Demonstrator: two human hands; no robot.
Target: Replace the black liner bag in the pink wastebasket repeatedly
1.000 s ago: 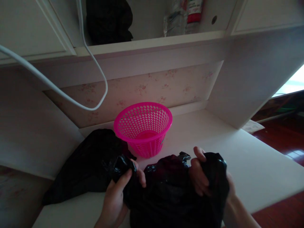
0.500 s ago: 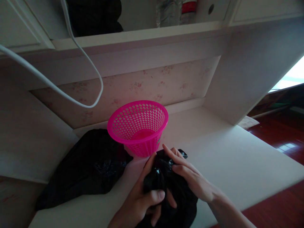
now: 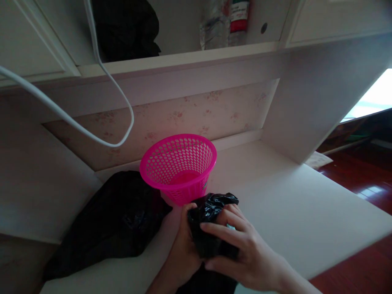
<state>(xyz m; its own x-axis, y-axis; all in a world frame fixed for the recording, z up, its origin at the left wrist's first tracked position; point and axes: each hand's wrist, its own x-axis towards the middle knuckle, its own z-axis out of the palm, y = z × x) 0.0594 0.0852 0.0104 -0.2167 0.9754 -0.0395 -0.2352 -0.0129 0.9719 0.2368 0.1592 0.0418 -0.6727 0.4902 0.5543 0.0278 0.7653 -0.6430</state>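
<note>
Both of my hands are on a black plastic bag [image 3: 211, 243] in front of the basket, near the bottom of the view. My left hand [image 3: 185, 249] grips the bag from its left side, with part of the fingers hidden behind the plastic. My right hand [image 3: 241, 245] holds the bag's gathered upper part from the right, fingers curled over it. Just beyond stands a pink perforated plastic basket [image 3: 188, 190], upright, with nothing seen inside. Left of the basket, another black plastic bag [image 3: 113, 220] lies slumped on the white surface.
A white shelf surface [image 3: 275, 196] runs to the right, with reddish floor [image 3: 361, 179] beyond its edge. A white cable [image 3: 73, 120] hangs in a loop at the upper left. The cabinet above holds a black bag [image 3: 125, 28] and clear bottles [image 3: 216, 30].
My right hand has come down and turned over the bag, its fingers now across the front. The bag's top is folded and bunched differently. My left hand has shifted slightly behind it.
</note>
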